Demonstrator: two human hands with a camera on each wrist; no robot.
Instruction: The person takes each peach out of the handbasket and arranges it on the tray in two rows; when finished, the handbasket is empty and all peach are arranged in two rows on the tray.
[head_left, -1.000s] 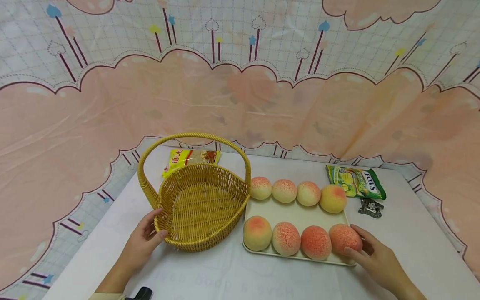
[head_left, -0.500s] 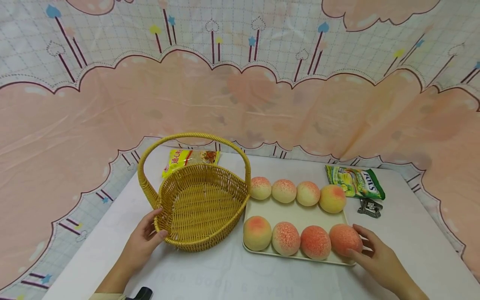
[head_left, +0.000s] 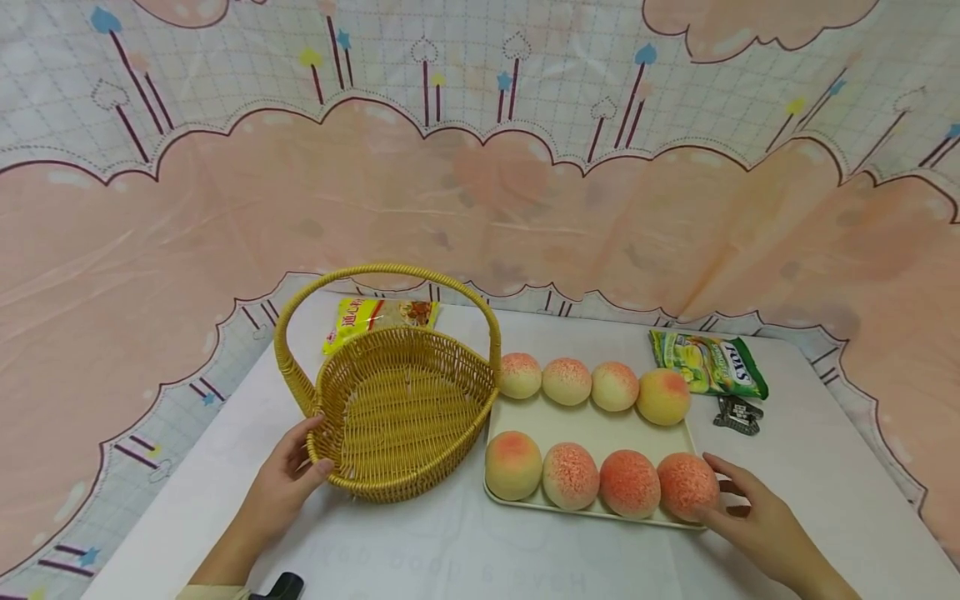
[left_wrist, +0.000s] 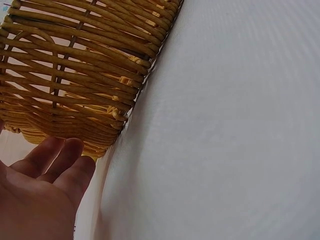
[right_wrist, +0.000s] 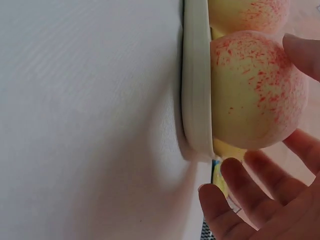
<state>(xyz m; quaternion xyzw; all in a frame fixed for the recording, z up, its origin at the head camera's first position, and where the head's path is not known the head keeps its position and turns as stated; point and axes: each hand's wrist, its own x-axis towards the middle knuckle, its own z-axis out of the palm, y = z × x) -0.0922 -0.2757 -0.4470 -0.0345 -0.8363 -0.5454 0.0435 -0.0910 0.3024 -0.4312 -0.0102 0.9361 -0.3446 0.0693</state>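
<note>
My left hand point(head_left: 281, 479) holds the near-left rim of a golden wicker basket point(head_left: 408, 417), thumb on the near side. From the left wrist view, several fingers point(left_wrist: 70, 165) touch the basket's woven wall point(left_wrist: 75, 70). The basket stands upright, with nothing inside. On a cream tray point(head_left: 592, 429) sit peaches in two rows, the near row larger. My right hand point(head_left: 765, 525) pinches the rightmost near peach point(head_left: 686, 487) between thumb and index finger. The right wrist view has this peach point(right_wrist: 255, 90) resting at the tray's edge, the other fingers spread away from it.
Behind the basket lies a yellow snack packet point(head_left: 382, 317). A green FOX'S candy bag point(head_left: 708, 364) is at the back right, with a small black wrapper point(head_left: 738, 414) in front of it. A black object point(head_left: 285, 586) shows at the bottom edge near the left wrist.
The peach at my right hand has turned, its speckled side now showing more, and has shifted slightly towards the near edge. My left hand and the basket have stayed put.
</note>
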